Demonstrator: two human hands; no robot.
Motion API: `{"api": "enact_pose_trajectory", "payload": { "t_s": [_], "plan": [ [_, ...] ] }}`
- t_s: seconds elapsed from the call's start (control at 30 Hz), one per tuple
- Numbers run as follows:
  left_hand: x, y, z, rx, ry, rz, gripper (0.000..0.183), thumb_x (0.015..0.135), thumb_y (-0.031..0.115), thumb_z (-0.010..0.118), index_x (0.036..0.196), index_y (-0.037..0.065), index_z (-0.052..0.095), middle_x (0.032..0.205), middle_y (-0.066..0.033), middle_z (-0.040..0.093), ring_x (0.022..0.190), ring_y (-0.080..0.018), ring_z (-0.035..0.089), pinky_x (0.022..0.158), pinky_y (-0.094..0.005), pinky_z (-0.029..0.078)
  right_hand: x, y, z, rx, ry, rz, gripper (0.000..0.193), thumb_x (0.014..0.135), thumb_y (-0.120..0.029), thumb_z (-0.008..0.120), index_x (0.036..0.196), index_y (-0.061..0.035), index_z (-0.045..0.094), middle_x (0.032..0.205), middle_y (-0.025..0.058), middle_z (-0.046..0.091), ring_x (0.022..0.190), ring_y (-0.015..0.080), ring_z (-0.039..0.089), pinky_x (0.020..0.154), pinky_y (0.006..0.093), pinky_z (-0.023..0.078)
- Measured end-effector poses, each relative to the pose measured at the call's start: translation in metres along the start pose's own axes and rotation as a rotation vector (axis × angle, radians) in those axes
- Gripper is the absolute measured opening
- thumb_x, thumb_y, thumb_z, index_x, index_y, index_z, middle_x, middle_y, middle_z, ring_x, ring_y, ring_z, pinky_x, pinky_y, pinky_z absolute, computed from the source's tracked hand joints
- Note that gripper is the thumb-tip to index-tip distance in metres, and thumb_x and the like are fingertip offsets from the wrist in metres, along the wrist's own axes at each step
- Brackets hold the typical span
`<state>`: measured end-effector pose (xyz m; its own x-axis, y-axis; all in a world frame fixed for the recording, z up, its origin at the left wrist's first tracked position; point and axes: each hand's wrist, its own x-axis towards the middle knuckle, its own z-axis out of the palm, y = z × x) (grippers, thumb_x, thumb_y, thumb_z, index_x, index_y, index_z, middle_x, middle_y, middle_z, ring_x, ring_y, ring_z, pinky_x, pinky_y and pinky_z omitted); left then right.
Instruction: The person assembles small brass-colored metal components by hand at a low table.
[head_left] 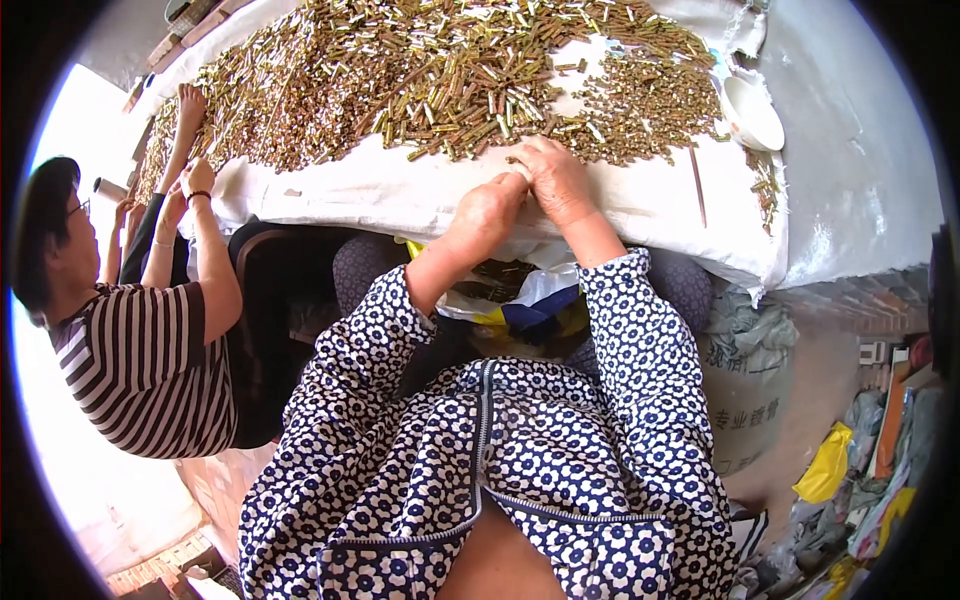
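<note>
Tubes (pixel 455 115), brassy, their long axes crossing every way, lay heaped on the table (pixel 370 192) just beyond the right hand (pixel 556 180), nearer than the left hand (pixel 488 212) (whether either curled hand gripped anything, I couldn't tell).

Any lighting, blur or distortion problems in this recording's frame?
Head view: left side blown out white around the co-worker; head view: metallic pieces glint on the bright white cloth; head view: strong fisheye distortion, black surround; head view: left hand and right hand fairly clear, but fingertip detail is too small to tell.
</note>
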<state>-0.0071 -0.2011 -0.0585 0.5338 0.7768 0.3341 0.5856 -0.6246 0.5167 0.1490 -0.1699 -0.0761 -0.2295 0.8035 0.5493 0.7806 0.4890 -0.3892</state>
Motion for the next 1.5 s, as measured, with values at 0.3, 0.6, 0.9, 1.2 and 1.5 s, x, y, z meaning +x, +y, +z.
{"api": "enact_pose_trajectory", "payload": {
  "t_s": [0.3,0.6,0.9,1.2,1.5],
  "plan": [
    [-0.004,-0.015,-0.014,0.262,-0.041,-0.125,0.003,0.085,0.007,0.052,0.087,0.005,0.051,0.081,-0.0160,0.059,0.072,-0.0365,0.061,0.062,-0.0416,0.050,-0.013,0.008,0.002,-0.016,0.070,0.127,0.017,0.076,-0.008,0.062,0.092,-0.0085,0.060,0.090,0.0100,0.062,0.087,0.0290,0.061,0.074,0.0388,0.051],
    [0.002,-0.030,-0.015,0.169,0.002,-0.130,0.006,0.084,0.005,0.051,0.090,0.004,0.051,0.083,-0.0156,0.060,0.069,-0.0320,0.062,0.059,-0.0374,0.050,-0.020,-0.003,-0.017,-0.136,0.006,0.144,0.018,0.076,-0.005,0.060,0.093,-0.0117,0.063,0.085,0.0077,0.060,0.087,0.0278,0.059,0.072,0.0393,0.051],
    [0.077,-0.056,-0.029,0.131,0.234,-0.052,0.011,0.086,0.008,0.051,0.094,0.003,0.057,0.089,-0.0160,0.060,0.081,-0.0339,0.060,0.073,-0.0419,0.048,-0.018,0.007,-0.016,-0.063,0.100,0.182,0.013,0.074,-0.002,0.063,0.083,-0.0107,0.061,0.083,0.0069,0.059,0.082,0.0271,0.060,0.068,0.0378,0.051],
    [0.096,-0.052,-0.027,0.350,-0.035,-0.116,0.013,0.079,0.012,0.061,0.089,0.004,0.059,0.094,-0.0132,0.059,0.081,-0.0314,0.061,0.070,-0.0406,0.049,-0.015,0.005,-0.019,0.040,0.194,0.146,0.013,0.073,0.001,0.062,0.082,-0.0083,0.059,0.084,0.0073,0.060,0.078,0.0261,0.060,0.067,0.0361,0.051],
    [0.025,-0.026,-0.038,-0.974,0.066,-0.528,0.024,0.092,0.006,0.055,0.114,0.000,0.049,0.086,-0.0061,0.060,0.071,-0.0131,0.064,0.052,-0.0212,0.049,-0.029,-0.015,-0.010,0.867,0.077,0.421,0.014,0.082,-0.003,0.062,0.096,-0.0043,0.061,0.081,0.0017,0.059,0.072,0.0093,0.054,0.066,0.0245,0.045]
  ]
}}
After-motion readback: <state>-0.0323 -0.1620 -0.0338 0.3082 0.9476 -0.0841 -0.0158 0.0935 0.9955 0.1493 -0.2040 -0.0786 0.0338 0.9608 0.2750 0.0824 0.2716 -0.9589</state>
